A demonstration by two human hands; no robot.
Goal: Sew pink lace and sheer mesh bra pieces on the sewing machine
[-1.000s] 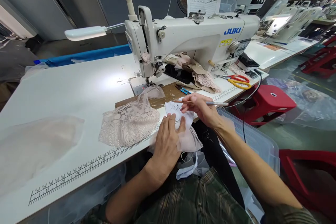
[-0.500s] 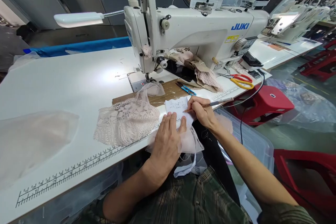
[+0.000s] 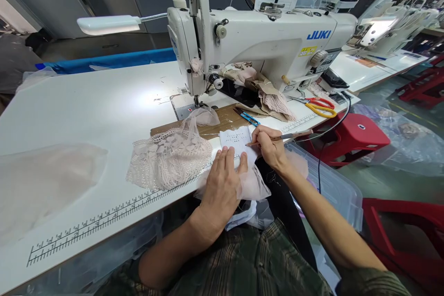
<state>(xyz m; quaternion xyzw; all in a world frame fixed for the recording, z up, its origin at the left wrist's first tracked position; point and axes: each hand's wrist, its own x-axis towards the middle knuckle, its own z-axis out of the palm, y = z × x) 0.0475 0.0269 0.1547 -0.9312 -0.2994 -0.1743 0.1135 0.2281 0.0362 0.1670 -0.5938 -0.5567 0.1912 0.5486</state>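
On the table edge, pen (image 3: 280, 138) tip pointing left in clenched right hand (image 3: 268, 145), left hand (image 3: 222, 185) flat on paper slip (image 3: 236, 142).

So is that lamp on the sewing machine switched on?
Seemingly on. The lamp on its gooseneck hangs over the white table, where a bright pool of light lies left of the needle; its lit face is hidden.

Garment factory, rows of sewing machines (image 3: 263, 51), worktables (image 3: 86, 111)

One sewing machine (image 3: 263, 46), one lamp (image 3: 109, 24), two scissors (image 3: 317, 105), one pen (image 3: 280, 137), two red stools (image 3: 360, 136)
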